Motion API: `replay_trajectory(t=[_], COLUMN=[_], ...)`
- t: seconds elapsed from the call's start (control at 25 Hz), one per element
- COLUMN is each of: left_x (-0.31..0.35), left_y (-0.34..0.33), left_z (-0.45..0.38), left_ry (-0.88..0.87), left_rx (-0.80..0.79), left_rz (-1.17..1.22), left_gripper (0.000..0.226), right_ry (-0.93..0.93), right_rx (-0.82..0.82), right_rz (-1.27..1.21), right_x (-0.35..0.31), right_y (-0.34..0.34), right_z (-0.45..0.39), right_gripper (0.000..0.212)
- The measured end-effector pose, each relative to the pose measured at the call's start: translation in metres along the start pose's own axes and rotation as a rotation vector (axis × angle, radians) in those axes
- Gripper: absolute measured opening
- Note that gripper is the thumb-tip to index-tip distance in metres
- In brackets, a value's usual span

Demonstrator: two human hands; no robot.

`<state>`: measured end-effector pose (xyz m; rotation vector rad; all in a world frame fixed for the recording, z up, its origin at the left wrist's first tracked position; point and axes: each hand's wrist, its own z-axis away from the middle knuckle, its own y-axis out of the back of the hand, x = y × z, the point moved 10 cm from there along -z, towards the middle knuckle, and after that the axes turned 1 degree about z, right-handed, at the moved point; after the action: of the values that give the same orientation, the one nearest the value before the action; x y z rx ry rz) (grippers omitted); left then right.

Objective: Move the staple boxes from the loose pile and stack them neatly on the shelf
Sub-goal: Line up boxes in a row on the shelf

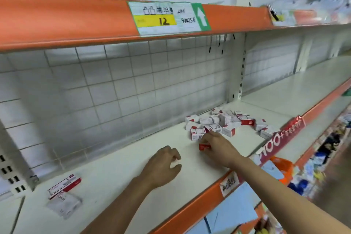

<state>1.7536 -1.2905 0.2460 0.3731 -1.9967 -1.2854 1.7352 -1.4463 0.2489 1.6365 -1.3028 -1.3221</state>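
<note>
White shelf point(117, 167), grid backing: loose pile point(224, 121) mostly untouched at right, only a couple of boxes point(64, 186) placed far left. Right hand point(216, 144) pinches one red box point(204, 146) at the pile's near edge; left hand point(163, 165) loosely curled, holding nothing. Barely started, I'd say.

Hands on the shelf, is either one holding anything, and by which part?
The right hand pinches a small red staple box by its upper end, beside the loose pile. The left hand holds nothing.
</note>
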Motion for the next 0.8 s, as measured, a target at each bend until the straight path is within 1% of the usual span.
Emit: replay_trajectory(t=[0.12, 0.2, 0.36, 0.44, 0.56, 0.68, 0.72, 0.8], left_x=[0.007, 0.011, 0.008, 0.005, 0.009, 0.012, 0.012, 0.009], left_y=[-0.012, -0.021, -0.03, -0.033, -0.043, -0.056, -0.056, -0.046], left_z=[-0.034, -0.054, -0.083, -0.093, -0.107, -0.117, -0.118, -0.118], left_ry=[0.057, 0.107, 0.188, 0.217, 0.194, 0.123, 0.118, 0.16], left_rx=[0.07, 0.105, 0.142, 0.133, 0.056, -0.054, -0.056, 0.008], left_rz=[0.039, 0.052, 0.013, -0.028, -0.066, -0.162, -0.2, -0.265], left_gripper=[0.025, 0.029, 0.038, 0.043, 0.052, 0.057, 0.056, 0.055], right_ry=[-0.056, -0.054, -0.029, -0.018, -0.037, -0.048, -0.046, -0.035], right_rx=[-0.009, -0.025, -0.04, -0.1, -0.215, -0.199, -0.198, -0.195], right_rz=[0.008, 0.039, 0.076, 0.108, 0.204, 0.268, 0.268, 0.235], right_x=[0.05, 0.071, 0.085, 0.086, 0.089, 0.09, 0.09, 0.092], right_y=[0.005, 0.007, 0.009, 0.002, -0.012, -0.015, -0.016, -0.016], right_z=[-0.016, -0.03, -0.056, -0.065, -0.068, -0.063, -0.061, -0.058], right_gripper=[0.034, 0.038, 0.049, 0.053, 0.055, 0.055, 0.057, 0.059])
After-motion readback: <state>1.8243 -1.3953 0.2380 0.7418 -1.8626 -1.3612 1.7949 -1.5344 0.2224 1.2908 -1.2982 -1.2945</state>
